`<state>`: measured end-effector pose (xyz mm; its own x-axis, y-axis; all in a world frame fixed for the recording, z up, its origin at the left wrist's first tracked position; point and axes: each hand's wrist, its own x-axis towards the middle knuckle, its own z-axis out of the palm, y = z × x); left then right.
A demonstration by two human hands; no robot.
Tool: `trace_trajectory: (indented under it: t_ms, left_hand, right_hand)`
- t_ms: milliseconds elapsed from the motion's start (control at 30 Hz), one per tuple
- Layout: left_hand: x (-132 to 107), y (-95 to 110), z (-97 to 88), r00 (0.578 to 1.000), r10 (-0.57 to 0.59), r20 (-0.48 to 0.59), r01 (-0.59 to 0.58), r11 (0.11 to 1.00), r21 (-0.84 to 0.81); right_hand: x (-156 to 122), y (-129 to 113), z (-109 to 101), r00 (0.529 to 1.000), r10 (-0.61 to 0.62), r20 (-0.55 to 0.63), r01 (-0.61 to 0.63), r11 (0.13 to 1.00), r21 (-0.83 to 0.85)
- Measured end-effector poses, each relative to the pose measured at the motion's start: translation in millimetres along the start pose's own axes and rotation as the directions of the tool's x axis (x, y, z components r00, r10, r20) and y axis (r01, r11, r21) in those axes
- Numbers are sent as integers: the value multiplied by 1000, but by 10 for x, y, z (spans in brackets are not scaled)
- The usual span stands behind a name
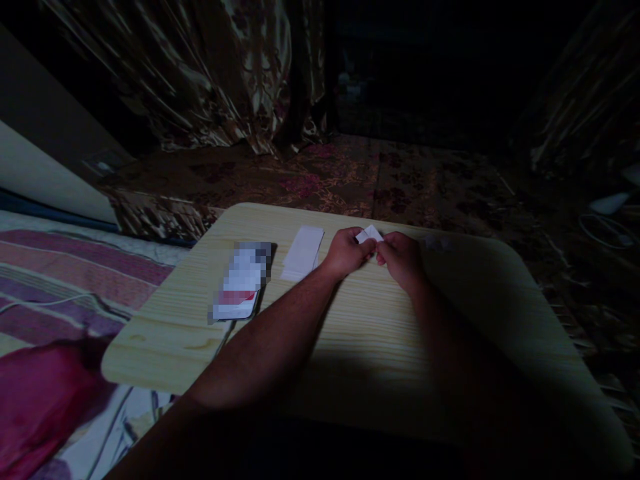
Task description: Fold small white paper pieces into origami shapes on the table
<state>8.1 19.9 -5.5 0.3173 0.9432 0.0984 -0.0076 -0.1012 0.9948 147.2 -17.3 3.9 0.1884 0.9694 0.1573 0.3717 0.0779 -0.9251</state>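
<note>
Both my hands meet near the far edge of a light wooden table (350, 333). My left hand (347, 252) and my right hand (403, 259) are closed in a pinch on a small white piece of paper (370, 233), which pokes up between the fingertips. Just left of my left hand a white paper strip (303, 252) lies flat on the table. Further left lies a phone (241, 281) with a lit, blurred screen.
The room is dim. A striped bedspread (65, 267) and a red cloth (45, 393) lie to the left of the table. Patterned curtains (210, 73) hang behind, over a dark floral carpet (375, 173). White objects and a cable (607, 217) sit at far right.
</note>
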Motion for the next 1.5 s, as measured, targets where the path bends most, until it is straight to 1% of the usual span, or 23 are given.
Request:
trace_trajectory:
  t_ms: [133, 267, 533, 667, 900, 1033, 1200, 1367, 1500]
  left_hand:
    - [3, 1, 9, 1000, -23, -14, 22, 1000, -22]
    - [-1, 15, 17, 999, -33, -6, 33, 998, -49]
    - [2, 24, 15, 999, -38, 9, 39, 987, -154]
    - [-2, 40, 19, 999, -53, 12, 54, 989, -138]
    - [-7, 39, 19, 1000, -10, -15, 9, 998, -70]
    - [-2, 37, 22, 1000, 10, -20, -12, 995, -98]
    - [-4, 43, 30, 1000, -4, -15, 3, 995, -99]
    - [8, 21, 21, 1000, 9, -13, -10, 995, -97]
    - [19, -3, 10, 1000, -4, -9, 3, 992, -128]
  right_hand:
    - [15, 22, 5, 1000, 2, 10, -2, 1000, 1]
    - [16, 12, 0, 1000, 13, 14, -13, 1000, -4]
    - [2, -36, -13, 1000, -12, 21, 12, 1000, -2]
    - [-2, -65, -22, 1000, 2, 13, -2, 1000, -17]
    - [7, -53, -14, 1000, 23, -5, -23, 1000, 6]
    - [3, -54, -6, 1000, 12, -20, -12, 1000, 25]
    - [0, -61, -5, 1000, 13, -4, -13, 999, 30]
    - [-2, -70, -8, 1000, 21, -15, -21, 1000, 15]
    - [2, -52, -6, 1000, 15, -7, -15, 999, 30]
